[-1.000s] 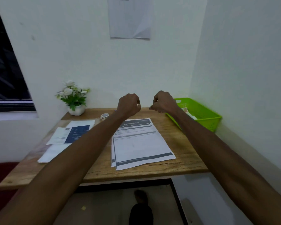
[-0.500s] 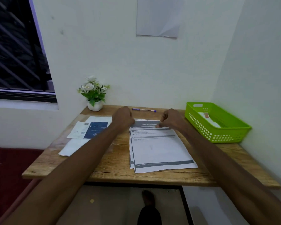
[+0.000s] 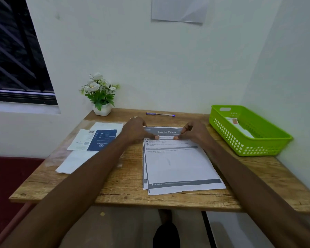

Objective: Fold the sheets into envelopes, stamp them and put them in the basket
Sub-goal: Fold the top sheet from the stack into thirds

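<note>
Head view, one moment. Sheets (image 3: 179,163): small stack, printed, lying flat at the middle of the surface (image 3: 122,185), near ends almost reaching the near edge. Left hand (image 3: 135,130) and right hand (image 3: 195,131): curled, set side by side but apart on the far end of the top sheet, fingertips (image 3: 156,137) pressing down on it; neither hand closed round anything. Basket (image 3: 247,133): green, at the far right corner, already holding what looked like folded paper. Pen (image 3: 160,114): along the far edge. Flowers (image 3: 99,93): potted, far left corner. Printed papers (image 3: 95,140): toward the left edge.

Handling, judged: sheets light, limp, apt to slide on each other; take the top one alone by its far corners, peel it free, crease against the hard wood.

Change from half a second earlier: hands had drawn closer together and lay on the header band rather than at its outer corners; sheets unmoved.
</note>
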Demonstrator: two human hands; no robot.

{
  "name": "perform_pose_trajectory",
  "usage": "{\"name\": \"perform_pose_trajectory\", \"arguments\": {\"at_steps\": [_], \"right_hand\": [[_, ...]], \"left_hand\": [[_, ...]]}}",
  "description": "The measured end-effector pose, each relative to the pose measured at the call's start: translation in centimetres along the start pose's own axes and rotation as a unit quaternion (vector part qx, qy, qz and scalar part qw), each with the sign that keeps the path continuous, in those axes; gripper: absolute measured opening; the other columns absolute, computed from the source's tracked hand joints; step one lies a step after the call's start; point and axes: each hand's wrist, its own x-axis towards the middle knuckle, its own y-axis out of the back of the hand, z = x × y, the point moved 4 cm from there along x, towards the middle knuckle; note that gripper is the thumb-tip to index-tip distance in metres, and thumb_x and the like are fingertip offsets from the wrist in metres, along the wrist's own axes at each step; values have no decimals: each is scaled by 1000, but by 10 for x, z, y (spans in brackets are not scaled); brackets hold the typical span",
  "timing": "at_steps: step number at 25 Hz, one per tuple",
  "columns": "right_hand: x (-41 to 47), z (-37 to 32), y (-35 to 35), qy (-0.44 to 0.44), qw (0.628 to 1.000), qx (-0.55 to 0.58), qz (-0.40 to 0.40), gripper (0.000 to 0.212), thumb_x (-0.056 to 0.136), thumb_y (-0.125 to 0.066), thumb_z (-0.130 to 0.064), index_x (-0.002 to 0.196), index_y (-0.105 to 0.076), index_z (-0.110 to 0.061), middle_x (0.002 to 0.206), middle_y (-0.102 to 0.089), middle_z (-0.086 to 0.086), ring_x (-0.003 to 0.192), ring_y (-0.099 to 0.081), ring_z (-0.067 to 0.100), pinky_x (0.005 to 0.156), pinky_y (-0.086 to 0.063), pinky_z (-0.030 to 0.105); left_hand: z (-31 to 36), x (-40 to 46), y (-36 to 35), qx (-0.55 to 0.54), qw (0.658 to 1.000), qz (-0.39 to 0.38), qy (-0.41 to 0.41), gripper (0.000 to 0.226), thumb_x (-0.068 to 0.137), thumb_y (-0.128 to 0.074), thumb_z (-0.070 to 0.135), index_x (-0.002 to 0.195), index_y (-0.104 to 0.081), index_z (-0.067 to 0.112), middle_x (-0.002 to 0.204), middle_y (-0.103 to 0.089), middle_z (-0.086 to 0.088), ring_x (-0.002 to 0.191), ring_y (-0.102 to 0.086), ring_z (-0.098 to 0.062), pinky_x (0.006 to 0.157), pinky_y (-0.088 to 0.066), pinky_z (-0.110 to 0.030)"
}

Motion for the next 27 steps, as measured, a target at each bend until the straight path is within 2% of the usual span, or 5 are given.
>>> {"name": "perform_pose_trajectory", "arguments": {"at_steps": [5, 10, 15, 19, 27], "right_hand": [[0, 1, 0, 0, 1000, 9, 17, 49, 43, -101, -43, 66, -72, -10, 58, -68, -6, 55, -57, 3, 56, -43, 26], [0, 3, 2, 2, 999, 17, 33, 56, 43, -103, -38, 78, -72, -7, 73, -69, 0, 67, -59, 10, 60, -45, 27], [4, 7, 16, -28, 994, 46, 100, 62, 46, -103, -31, 90, -68, -7, 82, -65, 3, 73, -58, 15, 68, -52, 34], [0, 9, 20, -45, 984, 133, 107, 62, 57, -98, -39, 93, -65, 0, 72, -59, 2, 66, -50, 14, 60, -42, 31], [-3, 7, 30, -39, 972, 213, 97, 65, 51, -95, 4, 110, -66, -2, 88, -71, 5, 72, -65, 13, 56, -51, 26]], "left_hand": [[-7, 8, -2, -37, 999, 12, -18, 62, 61, -91, 57, 106, -69, 20, 107, -62, 4, 101, -57, -16, 81, -52, -35], [-11, 11, -1, -144, 986, 77, -41, 28, 73, -91, 23, 72, -63, 25, 73, -58, 6, 71, -53, -11, 59, -39, -26], [-15, 12, 4, -294, 952, 77, -25, 23, 70, -93, 13, 81, -74, 8, 69, -67, -3, 58, -58, -7, 52, -47, -21], [-16, 12, 11, -401, 915, 40, -24, 32, 70, -92, 9, 95, -74, -3, 82, -76, -13, 68, -71, -17, 51, -54, -21], [-8, 8, 21, -472, 876, 8, -97, 17, 83, -82, 9, 95, -83, 21, 95, -80, -6, 92, -77, -25, 63, -64, -28]]}}
